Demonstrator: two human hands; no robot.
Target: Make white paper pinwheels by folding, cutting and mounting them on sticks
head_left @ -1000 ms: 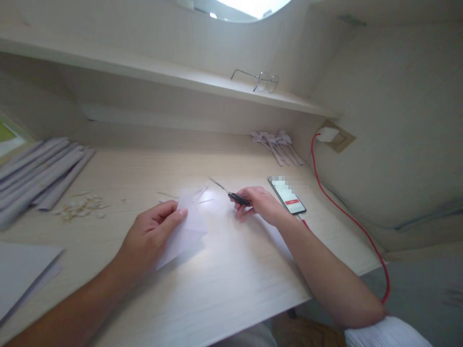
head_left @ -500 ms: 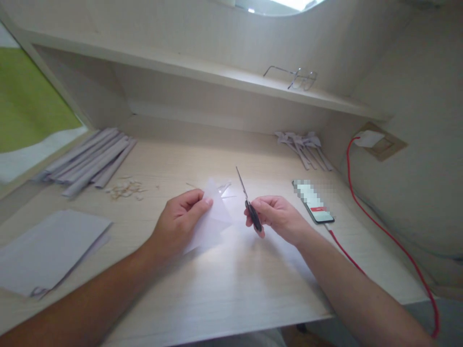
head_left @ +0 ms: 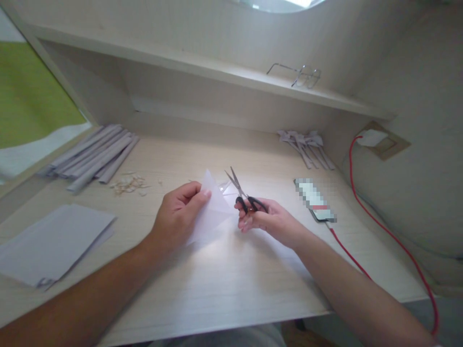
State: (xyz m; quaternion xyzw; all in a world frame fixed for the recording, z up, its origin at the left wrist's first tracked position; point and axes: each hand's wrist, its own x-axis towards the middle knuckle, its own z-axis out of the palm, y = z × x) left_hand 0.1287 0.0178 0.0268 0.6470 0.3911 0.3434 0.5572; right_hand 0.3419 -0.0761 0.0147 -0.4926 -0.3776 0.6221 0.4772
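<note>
My left hand [head_left: 181,209] pinches a folded sheet of white paper [head_left: 213,214] between thumb and fingers, its pointed corner upward. To the right of the paper, my right hand [head_left: 258,215] holds a pair of scissors [head_left: 239,190] with black handles. Their slim blades are slightly parted and point up and away, apart from the paper. Thin white paper scraps [head_left: 226,187] lie on the desk just behind the sheet, partly hidden by it.
Rolled paper tubes [head_left: 97,156] lie at the back left, beside small yellowish scraps [head_left: 130,184] and a paper stack [head_left: 58,241]. Paper pieces with stems [head_left: 306,147] are at the back right. A phone [head_left: 314,200] with a red cable [head_left: 349,255] lies right. Glasses [head_left: 306,77] sit on the shelf [head_left: 202,77].
My right hand has turned the scissors, and their blades have opened from closed to slightly apart. They are a little nearer the paper. My left hand keeps its pinch.
</note>
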